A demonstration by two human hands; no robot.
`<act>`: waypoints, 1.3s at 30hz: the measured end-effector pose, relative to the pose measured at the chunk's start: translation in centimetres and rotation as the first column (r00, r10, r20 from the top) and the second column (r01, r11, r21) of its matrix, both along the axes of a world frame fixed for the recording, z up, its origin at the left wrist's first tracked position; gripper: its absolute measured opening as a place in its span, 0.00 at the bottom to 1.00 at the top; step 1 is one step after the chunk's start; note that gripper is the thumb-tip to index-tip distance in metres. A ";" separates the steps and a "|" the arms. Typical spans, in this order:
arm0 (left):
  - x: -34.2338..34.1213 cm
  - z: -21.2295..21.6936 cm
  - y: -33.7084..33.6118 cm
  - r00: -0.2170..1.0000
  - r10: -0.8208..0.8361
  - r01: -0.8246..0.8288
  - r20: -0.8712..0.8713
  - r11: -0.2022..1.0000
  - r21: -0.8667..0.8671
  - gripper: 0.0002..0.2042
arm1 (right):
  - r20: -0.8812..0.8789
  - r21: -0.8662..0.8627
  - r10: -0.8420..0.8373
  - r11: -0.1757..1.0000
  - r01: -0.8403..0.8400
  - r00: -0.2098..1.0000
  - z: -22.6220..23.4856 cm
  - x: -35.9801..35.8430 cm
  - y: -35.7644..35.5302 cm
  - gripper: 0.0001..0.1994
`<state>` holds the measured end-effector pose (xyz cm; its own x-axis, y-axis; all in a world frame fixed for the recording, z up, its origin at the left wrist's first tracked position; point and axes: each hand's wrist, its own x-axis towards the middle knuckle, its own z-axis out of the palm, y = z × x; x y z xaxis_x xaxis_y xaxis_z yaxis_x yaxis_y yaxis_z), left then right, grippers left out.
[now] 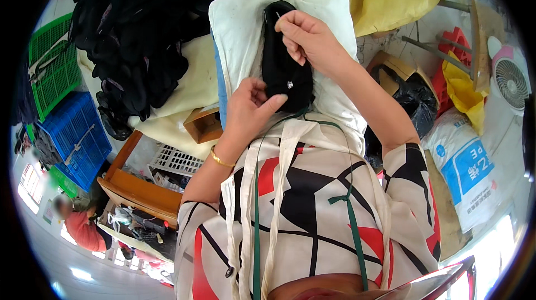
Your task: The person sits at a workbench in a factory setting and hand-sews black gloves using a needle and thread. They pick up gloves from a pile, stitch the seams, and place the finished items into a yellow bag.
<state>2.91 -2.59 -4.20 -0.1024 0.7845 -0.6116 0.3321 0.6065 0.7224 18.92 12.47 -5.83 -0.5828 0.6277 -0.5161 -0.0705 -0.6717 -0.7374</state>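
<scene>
A black cloth shoe [279,71] lies lengthwise on a white cloth [237,15] spread over my lap, with a small shiny ornament [290,84] on its near end. My left hand [248,109] grips the shoe's near left edge, the thumb on top and the fingers curled. Above the far part of the shoe, my right hand [307,40] is closed in a pinch. From its fingertips sticks a thin, pale, needle-like piece [278,15]; any thread is too fine to make out.
Black shoes [128,37] are heaped on a cream-covered table at the left. Beyond stand green [53,65] and blue crates [75,138]. A wooden drawer [139,188] is near my left elbow. At the right are a box with black plastic [410,96], a white sack [460,171] and a fan [509,79].
</scene>
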 end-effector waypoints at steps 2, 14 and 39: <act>-0.2 0.9 -0.7 0.968 -0.162 0.149 -0.193 0.985 -0.081 0.23 | 0.010 -0.007 -0.010 1.000 0.010 1.000 -0.1 0.5 -0.6 0.11; -0.5 -0.5 -1.7 0.989 0.129 -0.131 0.075 0.991 0.011 0.12 | 0.023 0.303 0.108 0.947 -0.110 0.994 6.3 0.3 -3.6 0.07; -11.7 3.6 9.4 0.840 -0.362 0.531 -0.404 0.702 0.475 0.11 | 0.398 0.580 0.058 0.757 -0.301 0.915 6.5 -3.6 -5.6 0.08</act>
<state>-8.82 6.83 -0.65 0.2618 0.9630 -0.0643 0.6819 -0.1374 0.7184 15.34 6.86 0.71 -0.5839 0.7771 -0.2348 0.3348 -0.0330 -0.9417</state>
